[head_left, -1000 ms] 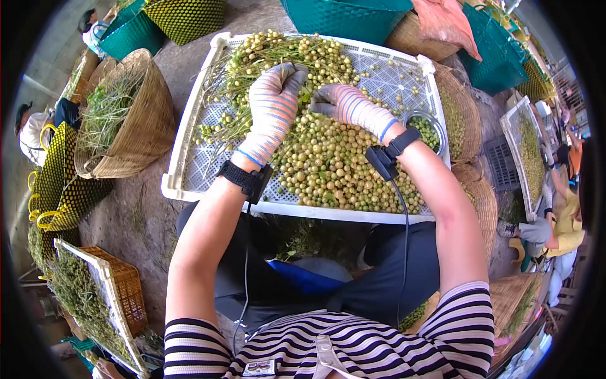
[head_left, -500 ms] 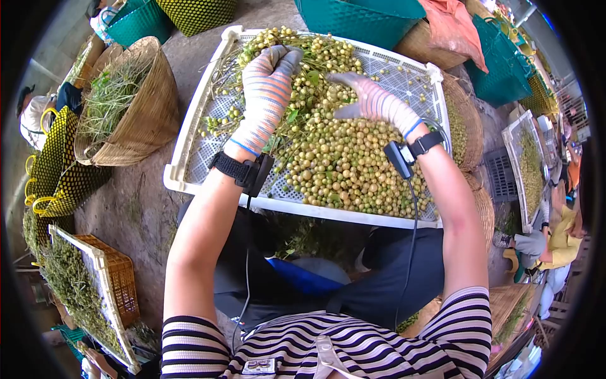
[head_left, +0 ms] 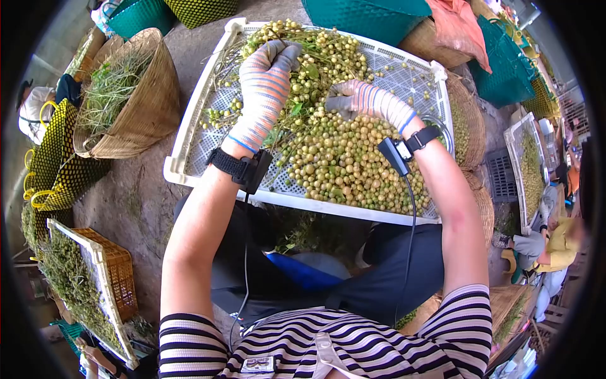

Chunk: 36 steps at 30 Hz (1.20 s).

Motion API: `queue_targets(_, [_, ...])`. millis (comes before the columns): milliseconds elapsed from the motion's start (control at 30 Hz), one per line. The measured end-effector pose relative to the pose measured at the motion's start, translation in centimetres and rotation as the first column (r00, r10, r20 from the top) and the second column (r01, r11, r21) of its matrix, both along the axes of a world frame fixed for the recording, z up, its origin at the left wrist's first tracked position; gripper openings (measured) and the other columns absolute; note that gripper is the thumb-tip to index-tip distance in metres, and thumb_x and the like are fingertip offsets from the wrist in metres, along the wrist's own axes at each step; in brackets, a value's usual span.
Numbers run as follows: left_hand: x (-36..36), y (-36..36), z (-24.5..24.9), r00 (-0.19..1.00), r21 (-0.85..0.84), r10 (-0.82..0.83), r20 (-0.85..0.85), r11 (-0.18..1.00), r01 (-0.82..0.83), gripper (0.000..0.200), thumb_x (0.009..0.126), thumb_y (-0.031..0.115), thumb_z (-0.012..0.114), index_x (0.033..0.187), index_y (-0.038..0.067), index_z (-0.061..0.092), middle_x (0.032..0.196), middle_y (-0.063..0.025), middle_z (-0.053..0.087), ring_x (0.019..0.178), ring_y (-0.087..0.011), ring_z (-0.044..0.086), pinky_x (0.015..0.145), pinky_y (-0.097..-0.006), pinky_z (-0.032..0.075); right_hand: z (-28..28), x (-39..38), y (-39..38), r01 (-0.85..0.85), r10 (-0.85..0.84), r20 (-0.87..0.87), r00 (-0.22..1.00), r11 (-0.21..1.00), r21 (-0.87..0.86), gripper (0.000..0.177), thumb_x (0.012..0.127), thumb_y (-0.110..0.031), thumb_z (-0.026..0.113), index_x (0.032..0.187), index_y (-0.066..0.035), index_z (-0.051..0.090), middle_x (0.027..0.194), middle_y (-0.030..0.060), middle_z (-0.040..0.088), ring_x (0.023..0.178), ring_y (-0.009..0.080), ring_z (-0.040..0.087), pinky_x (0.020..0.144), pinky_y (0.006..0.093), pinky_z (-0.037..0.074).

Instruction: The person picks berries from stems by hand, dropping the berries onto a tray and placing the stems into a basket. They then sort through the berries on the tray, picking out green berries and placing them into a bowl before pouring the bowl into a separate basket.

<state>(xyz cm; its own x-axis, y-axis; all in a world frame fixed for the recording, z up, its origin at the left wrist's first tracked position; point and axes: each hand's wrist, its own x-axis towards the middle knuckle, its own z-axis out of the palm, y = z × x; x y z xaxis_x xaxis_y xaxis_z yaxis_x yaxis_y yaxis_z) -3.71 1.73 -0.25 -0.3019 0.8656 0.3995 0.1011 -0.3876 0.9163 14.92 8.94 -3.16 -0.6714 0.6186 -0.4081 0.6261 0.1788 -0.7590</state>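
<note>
My left hand (head_left: 267, 71), in a striped glove with grey fingers, is closed on the stems of a fruit bunch (head_left: 322, 52) at the tray's far left part. Small round yellow-green fruits hang from these thin stems, with a few green leaves among them. My right hand (head_left: 368, 101), gloved alike, has its fingers curled onto fruits at the bunch's near right side; its fingertips are partly hidden. Below both hands, a pile of loose round fruits (head_left: 353, 161) covers the middle and right of the white mesh tray (head_left: 197, 136).
A wicker basket (head_left: 136, 117) of stems stands left, near a yellow-black woven basket (head_left: 53, 158). Another tray (head_left: 104, 278) of stems rests on an orange crate (head_left: 126, 284). Teal baskets (head_left: 372, 16) stand behind. A person in yellow (head_left: 558, 246) sits at far right.
My right hand has moved slightly left and down, and its fingers have gone from spread to curled onto the fruits. My left hand keeps its hold on the stems.
</note>
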Motion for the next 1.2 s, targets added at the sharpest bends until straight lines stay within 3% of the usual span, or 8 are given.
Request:
queue_targets(133, [0.2,0.2,-0.1,1.000,0.013,-0.015,0.000,1.000,0.015,0.015,0.084,0.008,0.060,0.095,-0.001,0.065,0.077,-0.0013,0.063,0.067,-0.0071,0.054,0.065,-0.0211,0.044,-1.7,0.3,0.1,-0.123,0.158,-0.117,0.981,0.957,0.263,0.028,0.085,-0.032,0.059,0.101,-0.008,0.060,0.075,0.0003,0.058,0.067,0.0094,0.054,0.061,0.0248,0.045])
queue_targets(233, [0.0,0.2,-0.2,1.000,0.002,-0.008,-0.001,1.000,0.008,0.014,0.085,0.008,0.060,0.095,-0.001,0.065,0.076,-0.0011,0.063,0.067,-0.0067,0.053,0.064,-0.0206,0.043,-1.4,0.1,0.2,-0.060,0.055,-0.082,0.995,0.997,-0.053,0.027,0.087,-0.031,0.057,0.103,-0.009,0.061,0.077,-0.0001,0.058,0.067,0.0089,0.053,0.062,0.0247,0.045])
queue_targets(433, [-0.5,-0.4,0.1,0.992,-0.023,0.020,0.127,1.000,-0.017,0.011,0.084,0.009,0.060,0.088,-0.001,0.063,0.073,-0.0011,0.060,0.065,-0.0067,0.049,0.062,-0.0218,0.042,0.6,0.7,0.6,0.067,-0.068,0.035,0.997,0.997,0.030,0.027,0.089,-0.028,0.055,0.103,-0.005,0.060,0.066,0.0007,0.053,0.057,0.0096,0.050,0.053,0.0237,0.042])
queue_targets(500, [-1.4,-0.3,0.3,0.964,-0.062,0.146,0.221,0.989,-0.135,0.012,0.084,0.009,0.060,0.089,-0.001,0.063,0.074,-0.0014,0.060,0.065,-0.0072,0.050,0.061,-0.0214,0.042,1.6,1.4,0.2,-0.094,-0.052,-0.454,0.890,0.951,-0.293,0.038,0.087,-0.034,0.056,0.106,-0.001,0.057,0.067,0.0019,0.055,0.057,0.0107,0.051,0.054,0.0246,0.044])
queue_targets(567, [-1.6,-0.4,0.2,0.939,-0.054,0.159,0.306,0.987,-0.150,0.013,0.084,0.010,0.061,0.089,-0.001,0.063,0.074,-0.0018,0.061,0.065,-0.0078,0.051,0.061,-0.0211,0.042,2.5,0.9,-0.6,-0.107,-0.055,-0.487,0.871,0.948,-0.299,0.035,0.088,-0.030,0.056,0.107,-0.001,0.057,0.064,-0.0003,0.051,0.056,0.0089,0.049,0.053,0.0223,0.042])
queue_targets(900, [-2.0,-1.4,0.4,0.920,-0.093,0.206,0.333,0.978,-0.186,0.012,0.085,0.014,0.060,0.087,0.004,0.063,0.065,0.0021,0.055,0.051,-0.0057,0.043,0.046,-0.0207,0.036,3.2,-1.4,0.2,-0.084,0.082,0.102,0.991,0.996,0.010,0.028,0.085,-0.026,0.054,0.107,-0.008,0.058,0.065,0.0019,0.055,0.055,0.0109,0.051,0.052,0.0244,0.043])
queue_targets(1067, [-3.7,-1.5,0.6,0.900,-0.056,0.233,0.370,0.972,-0.228,0.011,0.085,0.014,0.060,0.089,0.004,0.063,0.063,0.0024,0.054,0.049,-0.0058,0.044,0.043,-0.0206,0.037,3.0,-0.6,0.2,-0.201,0.009,-0.474,0.880,0.913,-0.355,0.033,0.084,-0.029,0.057,0.102,-0.002,0.055,0.064,0.0013,0.052,0.057,0.0108,0.051,0.053,0.0246,0.042])
queue_targets(1200, [-5.9,-1.2,0.2,0.862,-0.052,0.272,0.427,0.959,-0.277,0.010,0.085,0.014,0.061,0.090,0.006,0.064,0.064,0.0013,0.058,0.049,-0.0062,0.048,0.041,-0.0198,0.036,1.6,0.3,0.5,-0.134,-0.068,-0.455,0.888,0.909,-0.396,0.026,0.086,-0.019,0.054,0.102,0.001,0.054,0.062,-0.0005,0.052,0.056,0.0095,0.049,0.051,0.0236,0.040])
